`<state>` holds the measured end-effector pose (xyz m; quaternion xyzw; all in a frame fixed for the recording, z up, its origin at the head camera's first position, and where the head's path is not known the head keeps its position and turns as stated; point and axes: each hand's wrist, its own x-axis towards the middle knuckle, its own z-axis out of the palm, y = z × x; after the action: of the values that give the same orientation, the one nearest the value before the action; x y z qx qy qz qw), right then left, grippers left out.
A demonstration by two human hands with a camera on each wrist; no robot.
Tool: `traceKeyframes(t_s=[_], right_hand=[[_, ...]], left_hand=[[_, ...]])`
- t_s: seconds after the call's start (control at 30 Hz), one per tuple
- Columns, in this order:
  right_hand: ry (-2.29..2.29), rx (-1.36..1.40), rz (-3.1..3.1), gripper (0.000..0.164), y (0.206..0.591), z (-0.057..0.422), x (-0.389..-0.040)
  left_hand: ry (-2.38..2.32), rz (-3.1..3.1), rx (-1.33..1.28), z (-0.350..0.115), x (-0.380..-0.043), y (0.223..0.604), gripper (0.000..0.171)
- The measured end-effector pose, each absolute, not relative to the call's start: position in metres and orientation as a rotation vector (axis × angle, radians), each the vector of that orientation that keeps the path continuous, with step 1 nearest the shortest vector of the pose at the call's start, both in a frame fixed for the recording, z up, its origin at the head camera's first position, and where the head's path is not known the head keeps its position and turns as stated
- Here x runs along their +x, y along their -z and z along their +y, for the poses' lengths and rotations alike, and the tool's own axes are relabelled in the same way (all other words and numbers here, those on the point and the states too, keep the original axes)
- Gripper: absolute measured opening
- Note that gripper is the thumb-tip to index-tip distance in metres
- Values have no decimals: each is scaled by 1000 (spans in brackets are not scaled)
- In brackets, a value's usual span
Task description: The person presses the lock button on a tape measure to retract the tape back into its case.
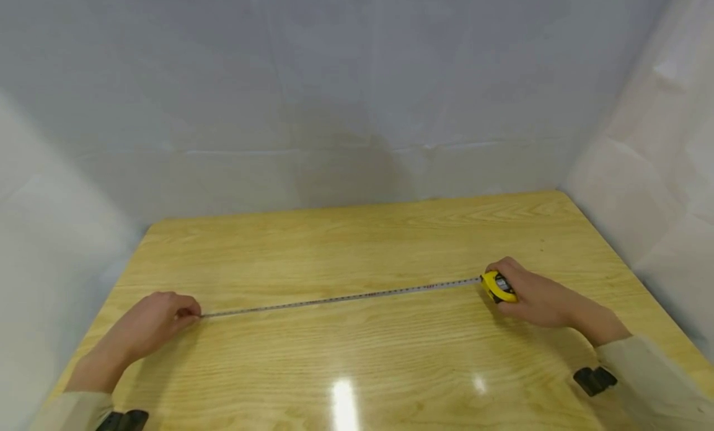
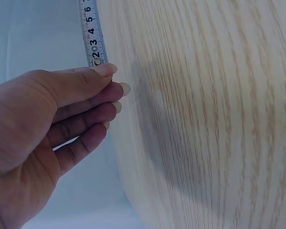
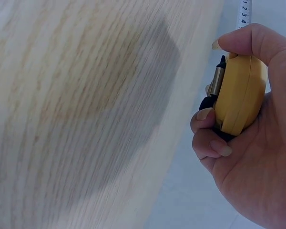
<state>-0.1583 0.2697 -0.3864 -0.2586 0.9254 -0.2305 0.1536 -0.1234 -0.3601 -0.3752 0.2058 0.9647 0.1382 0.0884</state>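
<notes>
A yellow and black tape measure (image 1: 498, 286) is gripped in my right hand (image 1: 538, 297), on the right side of the table. Its pale blade (image 1: 340, 299) runs out straight to the left, drawn across the table's width. At the far end my left hand (image 1: 150, 325) pinches the blade's tip between thumb and fingers. The left wrist view shows the printed blade (image 2: 93, 36) with the low numbers just past the thumb. In the right wrist view, fingers wrap the yellow case (image 3: 243, 93), with a metal clip (image 3: 217, 81) on its side and the thumb over its top.
The wood-grain table (image 1: 334, 251) has rounded back corners. Pale sheeting hangs behind it (image 1: 346, 96) and along both sides. Dark wrist-camera mounts (image 1: 594, 380) sit at both sleeves. Ceiling light glares on the table's front part.
</notes>
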Motion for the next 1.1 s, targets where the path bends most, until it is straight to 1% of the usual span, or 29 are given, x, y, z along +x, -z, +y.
traceKeyframes(t_s=[0.37,1.1], right_hand=[[666,-693,2628,46,383,268,-155],[633,-712,2643,45,382,259,-154]], left_hand=[[-430,2855,625,-363,-127,376,7],[-430,2872,669,-354,-130,377,6]])
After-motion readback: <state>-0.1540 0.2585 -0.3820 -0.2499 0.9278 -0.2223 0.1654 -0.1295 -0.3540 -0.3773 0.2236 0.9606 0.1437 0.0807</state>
